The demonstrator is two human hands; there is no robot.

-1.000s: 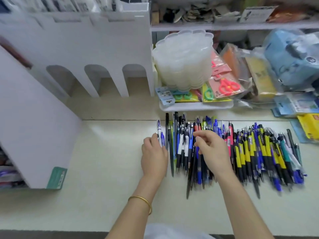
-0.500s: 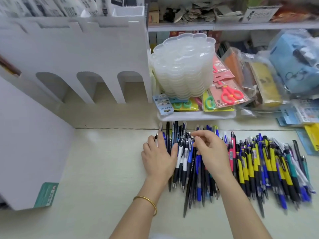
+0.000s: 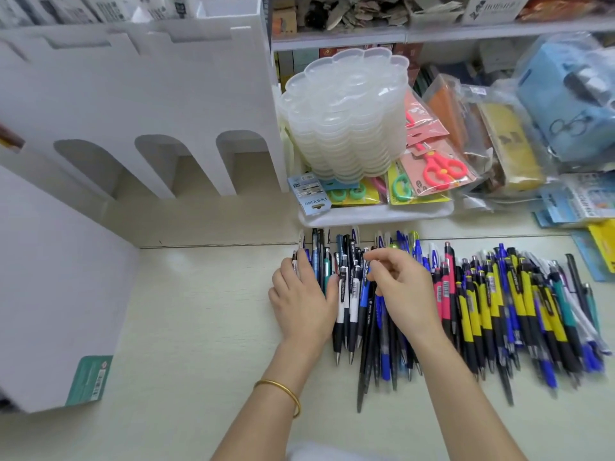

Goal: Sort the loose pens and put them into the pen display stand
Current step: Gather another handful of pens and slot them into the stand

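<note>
**On the counter, mid-sort: pens loose, stand unfilled**

On the counter (image 3: 186,327), right of centre, the pens (image 3: 492,314) lie in one wide row, packed side by side and overlapping. Most clicker ends point far. Yellow pens (image 3: 520,294) bunch toward the right; black, white and blue ones sit at the left end.

- Left hand (image 3: 301,301): flat, fingers straight, lying over the leftmost pens and pressing on them. It grips nothing.
- Right hand (image 3: 404,294): fingers curled. Thumb and forefinger appear to pinch the far end of a blue pen (image 3: 363,294) in the left group. The contact is small, so this is a judgement.
- Stand (image 3: 143,104): white, with arched openings, at the far left and well apart from the row. No pen shows in its arches.
- Tray (image 3: 376,217) of packed scissors: just beyond the far ends of the pens.

Judged stage: early. Kinds are being picked apart and nothing is loaded.

Risks from here:
- The blue pen lies wedged among its neighbours. Lifting it by one end could drag or roll them and mix groups that are partly sorted.
- A two-finger pinch at the clicker end is weak. The pen may pivot and slip back into the row.
- Round barrels on a smooth top roll easily. If the left hand lifts, the end pens may stray to the left.
- The overlap at the right hides which pen lies under which. A grab there may bring up the wrong colours.
- The carry to the stand is long, and a loose bundle could shed pens on the way.
</note>
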